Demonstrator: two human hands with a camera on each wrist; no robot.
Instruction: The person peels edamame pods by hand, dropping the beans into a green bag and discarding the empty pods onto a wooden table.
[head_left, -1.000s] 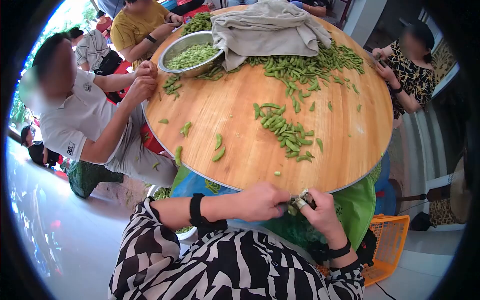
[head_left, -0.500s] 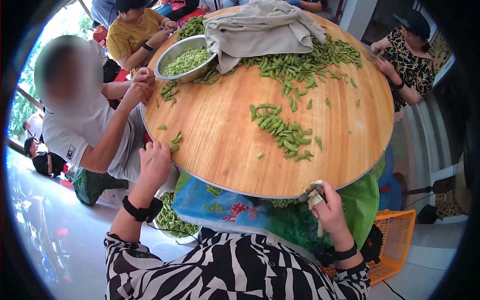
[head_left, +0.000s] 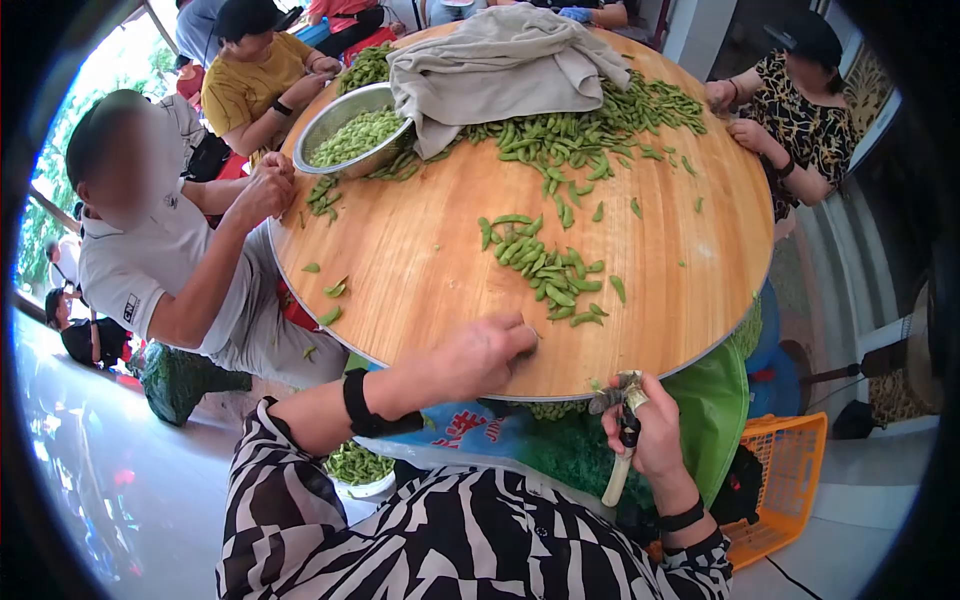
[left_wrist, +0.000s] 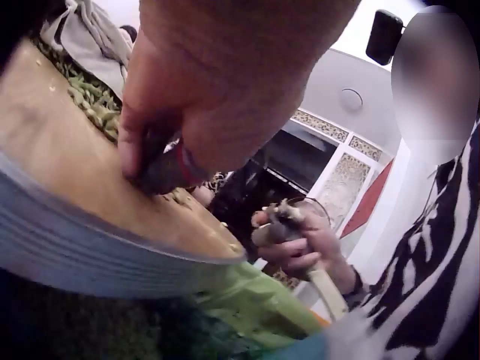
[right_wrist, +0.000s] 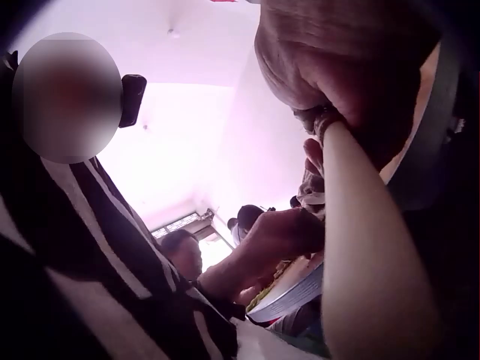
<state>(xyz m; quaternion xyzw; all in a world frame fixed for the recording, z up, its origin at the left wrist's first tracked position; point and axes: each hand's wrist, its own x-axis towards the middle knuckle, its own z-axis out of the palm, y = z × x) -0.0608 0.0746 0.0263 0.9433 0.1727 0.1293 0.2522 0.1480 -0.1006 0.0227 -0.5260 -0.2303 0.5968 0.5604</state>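
My left hand (head_left: 485,355) is low over the wooden table's (head_left: 400,270) near part, fingers bent downward; in the left wrist view this hand (left_wrist: 202,90) has its fingertips at the tabletop. Whether they pinch anything is hidden. Dark coverings show on its fingertips. Past the table's front edge, my right hand (head_left: 650,430) grips a tool with a pale handle (head_left: 618,482), which runs large through the right wrist view (right_wrist: 367,247). Dark and pale wraps show at its fingers. A small heap of green pods (head_left: 550,270) lies beyond my left hand.
A grey cloth (head_left: 510,70) partly covers a larger pod pile (head_left: 600,120). Beside it stands a metal bowl of shelled beans (head_left: 355,135). Several people sit round the table. A few loose pods (head_left: 330,315) lie at left. An orange crate (head_left: 790,480) stands lower right.
My left hand has gone from beside my right hand to the table's left edge, then back rightward to the near middle. Loose pods near the front left have shifted left. My right hand keeps its grip.
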